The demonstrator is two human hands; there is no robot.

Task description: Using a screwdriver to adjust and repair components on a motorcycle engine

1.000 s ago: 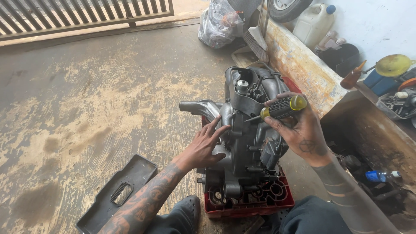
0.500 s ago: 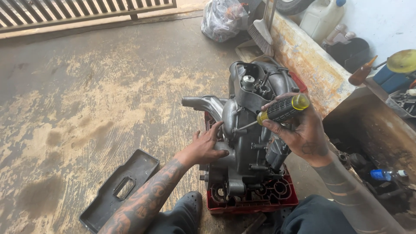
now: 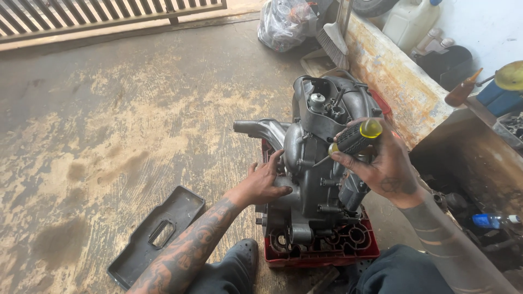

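Grey metal engine (image 3: 318,179) stands upright on a red crate (image 3: 327,250), long axis vertical. Left hand (image 3: 267,182) lies spread, flat on its left flank. Right hand (image 3: 384,166) grips a yellow-handled screwdriver (image 3: 354,139), tip angled down-left into the casing. Versus a second ago: screwdriver slightly lower, left hand unchanged. Black tray (image 3: 155,237) lies on the floor, left.

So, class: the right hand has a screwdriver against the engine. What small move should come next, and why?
Probably turn the screwdriver in place. Its tip already meets the engine, the right hand grips the handle, and the left hand braces the casing.
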